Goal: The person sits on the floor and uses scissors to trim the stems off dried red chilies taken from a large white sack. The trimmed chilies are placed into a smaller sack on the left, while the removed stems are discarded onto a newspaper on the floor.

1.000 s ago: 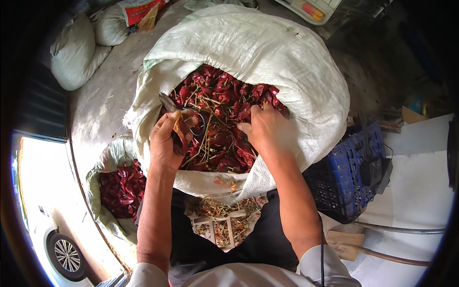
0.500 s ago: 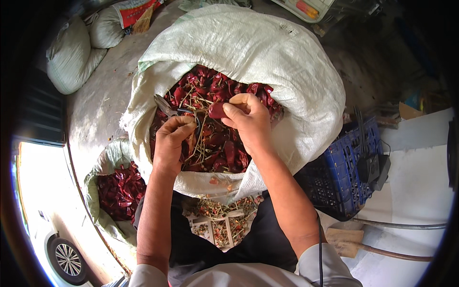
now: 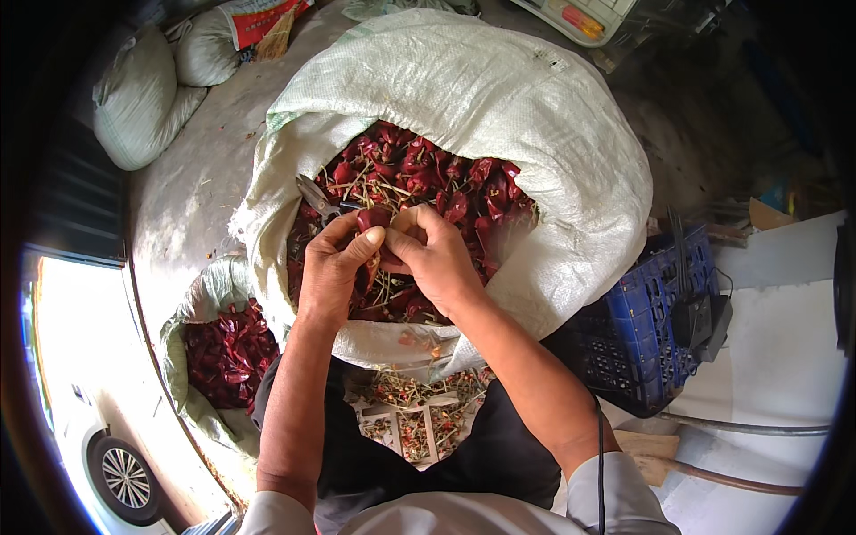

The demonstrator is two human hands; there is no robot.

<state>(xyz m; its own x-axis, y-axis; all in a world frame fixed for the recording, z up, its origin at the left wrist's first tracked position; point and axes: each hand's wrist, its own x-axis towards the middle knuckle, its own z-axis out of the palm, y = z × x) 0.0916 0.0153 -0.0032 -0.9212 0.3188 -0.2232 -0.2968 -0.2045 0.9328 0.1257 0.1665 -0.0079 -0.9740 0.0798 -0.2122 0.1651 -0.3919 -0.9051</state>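
Observation:
A large white woven sack (image 3: pixel 464 71) stands open in front of me, filled with dried red chili peppers (image 3: pixel 415 160) mixed with pale stems. Over its mouth my two hands meet. A dark red chili pepper (image 3: pixel 374 218) sits between the thumb and fingers of my left hand (image 3: pixel 334 272). My right hand (image 3: pixel 439 263) is closed in a pinch against the same pepper, its fingertips partly hidden. Just beyond my left hand, a pair of scissors (image 3: pixel 317 196) rests on the peppers by the sack's left edge, metal blades showing and dark handle partly covered.
To the left is a smaller sack (image 3: pixel 183 357) of red pepper pieces. A slatted crate (image 3: pixel 428 432) with stems and scraps lies between my knees. On the right stands a blue plastic crate (image 3: pixel 629 330). Filled white sacks (image 3: pixel 134 111) lean at the far left.
My right hand has moved left and down, carrying the pepper to my left hand. The left hand now grips it too. The scissors stay in place.

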